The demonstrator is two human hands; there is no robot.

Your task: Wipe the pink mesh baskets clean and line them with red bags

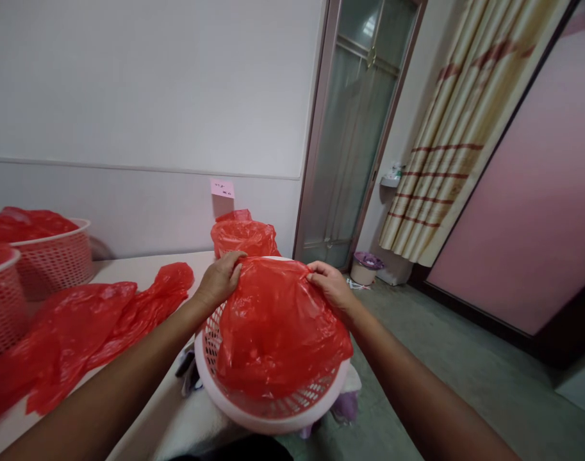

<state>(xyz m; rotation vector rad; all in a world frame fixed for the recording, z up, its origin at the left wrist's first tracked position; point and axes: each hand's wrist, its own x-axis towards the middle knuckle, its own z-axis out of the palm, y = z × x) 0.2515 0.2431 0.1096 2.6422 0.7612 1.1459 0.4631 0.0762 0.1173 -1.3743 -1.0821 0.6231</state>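
Observation:
A red plastic bag hangs inside a pink-white slatted basket in front of me. My left hand pinches the bag's upper left edge at the far rim. My right hand pinches its upper right edge, thumb and fingers closed on the film. The bag covers most of the basket's inside, while the near rim and lower slats stay bare. Just beyond stands another container draped in a red bag.
Loose red bags lie on the white surface at left, near pink baskets lined with red plastic. A pink note is on the wall. Right of the table are a small bin, a glass door and a curtain.

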